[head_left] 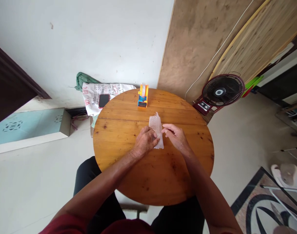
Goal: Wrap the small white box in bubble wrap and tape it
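left hand [145, 139], loosely spread, rests on a whitish sheet [155, 122]; right hand [177, 135] perhaps pinches its edge.

Home, seemingly: round wooden table [119, 136], electric fan [222, 92], pale floor [41, 182].

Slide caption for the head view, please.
Left hand on a pale sheet, right hand at its edge, tape dispenser beyond, on a wooden table.

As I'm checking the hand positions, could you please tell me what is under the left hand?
Under the left hand lie part of the pale sheet and the wooden table; what it covers is hidden.
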Action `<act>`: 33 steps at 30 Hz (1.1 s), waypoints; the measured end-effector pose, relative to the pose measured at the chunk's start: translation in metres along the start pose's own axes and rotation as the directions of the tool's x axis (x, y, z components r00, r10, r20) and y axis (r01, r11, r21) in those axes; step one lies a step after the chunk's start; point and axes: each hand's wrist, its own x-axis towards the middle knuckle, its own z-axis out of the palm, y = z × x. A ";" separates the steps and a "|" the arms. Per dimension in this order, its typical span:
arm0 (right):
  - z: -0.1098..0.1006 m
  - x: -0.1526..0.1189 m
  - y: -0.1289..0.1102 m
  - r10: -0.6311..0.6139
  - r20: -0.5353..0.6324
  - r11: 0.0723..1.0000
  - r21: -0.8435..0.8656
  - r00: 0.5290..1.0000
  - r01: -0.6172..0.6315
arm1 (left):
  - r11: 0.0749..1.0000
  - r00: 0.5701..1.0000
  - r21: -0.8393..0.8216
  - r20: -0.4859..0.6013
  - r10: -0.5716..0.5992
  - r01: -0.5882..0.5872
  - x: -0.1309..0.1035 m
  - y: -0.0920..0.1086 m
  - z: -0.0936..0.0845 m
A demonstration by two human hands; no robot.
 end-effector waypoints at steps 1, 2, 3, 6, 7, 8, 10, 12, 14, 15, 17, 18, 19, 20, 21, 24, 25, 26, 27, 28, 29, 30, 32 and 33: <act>-0.003 0.005 0.004 -0.019 -0.022 1.000 -0.008 1.000 0.019 | 1.000 1.000 0.018 -0.010 0.014 -0.014 -0.001 0.000 0.000; -0.005 0.010 0.007 -0.046 -0.028 0.999 -0.025 0.999 0.045 | 0.999 0.999 0.032 -0.018 0.031 -0.030 -0.001 0.000 0.000; -0.006 0.016 0.011 -0.081 -0.019 0.996 -0.048 0.997 0.080 | 0.998 0.999 0.045 -0.025 0.048 -0.046 -0.002 0.000 0.000; -0.004 0.032 0.021 -0.230 0.067 0.964 -0.124 0.971 0.237 | 0.992 0.994 0.092 -0.047 0.096 -0.091 -0.003 -0.001 0.000; -0.002 0.036 0.023 -0.276 0.102 0.947 -0.141 0.956 0.289 | 0.987 0.992 0.115 -0.058 0.115 -0.108 -0.003 0.000 0.000; 0.001 0.040 0.025 -0.312 0.136 0.931 -0.152 0.940 0.331 | 0.982 0.989 0.141 -0.064 0.136 -0.126 -0.004 0.001 -0.001; 0.007 0.045 0.028 -0.350 0.209 0.906 -0.173 0.913 0.387 | 0.967 0.983 0.197 -0.056 0.176 -0.162 -0.004 0.003 -0.002; 0.011 0.049 0.031 -0.359 0.280 0.885 -0.202 0.891 0.420 | 0.950 0.979 0.246 -0.012 0.202 -0.193 -0.003 0.005 -0.004; 0.014 0.052 0.036 -0.360 0.327 0.866 -0.233 0.874 0.443 | 0.939 0.973 0.260 0.030 0.227 -0.227 -0.003 0.007 -0.006; 0.015 0.053 0.038 -0.363 0.338 0.857 -0.244 0.868 0.454 | 0.936 0.970 0.257 0.045 0.238 -0.242 -0.002 0.007 -0.007; 0.017 0.054 0.043 -0.372 0.347 0.847 -0.253 0.861 0.468 | 0.935 0.967 0.245 0.071 0.247 -0.257 -0.002 0.008 -0.007; 0.018 0.054 0.045 -0.377 0.350 0.846 -0.247 0.857 0.473 | 0.937 0.967 0.242 0.083 0.241 -0.254 -0.002 0.008 -0.008; 0.018 0.054 0.046 -0.380 0.347 0.849 -0.238 0.857 0.473 | 0.940 0.969 0.238 0.095 0.229 -0.246 -0.002 0.008 -0.008; 0.018 0.054 0.046 -0.382 0.336 0.855 -0.224 0.861 0.467 | 0.944 0.971 0.232 0.104 0.217 -0.235 -0.002 0.008 -0.008; 0.018 0.054 0.046 -0.383 0.317 0.865 -0.207 0.868 0.458 | 0.948 0.973 0.225 0.110 0.204 -0.225 -0.002 0.008 -0.008; 0.012 0.055 0.043 -0.335 0.190 0.913 -0.177 0.923 0.368 | 0.956 0.974 0.202 0.117 0.191 -0.212 -0.002 0.007 -0.009; 0.009 0.055 0.042 -0.288 0.135 0.935 -0.173 0.948 0.308 | 0.957 0.974 0.198 0.116 0.193 -0.213 -0.002 0.007 -0.009; 0.006 0.056 0.042 -0.217 0.088 0.960 -0.162 0.972 0.229 | 0.957 0.974 0.195 0.113 0.196 -0.215 -0.002 0.007 -0.008; 0.002 0.057 0.042 -0.122 0.058 0.982 -0.141 0.991 0.129 | 0.957 0.974 0.190 0.108 0.201 -0.219 -0.002 0.007 -0.008; -0.001 0.058 0.043 -0.012 0.047 0.994 -0.109 0.999 0.017 | 0.957 0.973 0.183 0.099 0.210 -0.226 -0.002 0.006 -0.008; -0.004 0.059 0.043 0.098 0.059 0.993 -0.066 0.993 -0.094 | 0.957 0.971 0.172 0.089 0.220 -0.233 -0.002 0.006 -0.008; -0.006 0.059 0.043 0.194 0.087 0.981 -0.018 0.977 -0.193 | 0.957 0.970 0.162 0.080 0.229 -0.239 -0.002 0.006 -0.007; -0.008 0.059 0.042 0.312 0.143 0.944 0.065 0.939 -0.323 | 0.958 0.969 0.146 0.067 0.239 -0.247 -0.002 0.007 -0.006; -0.007 0.059 0.041 0.338 0.165 0.929 0.099 0.927 -0.356 | 0.958 0.968 0.143 0.062 0.242 -0.248 -0.002 0.007 -0.006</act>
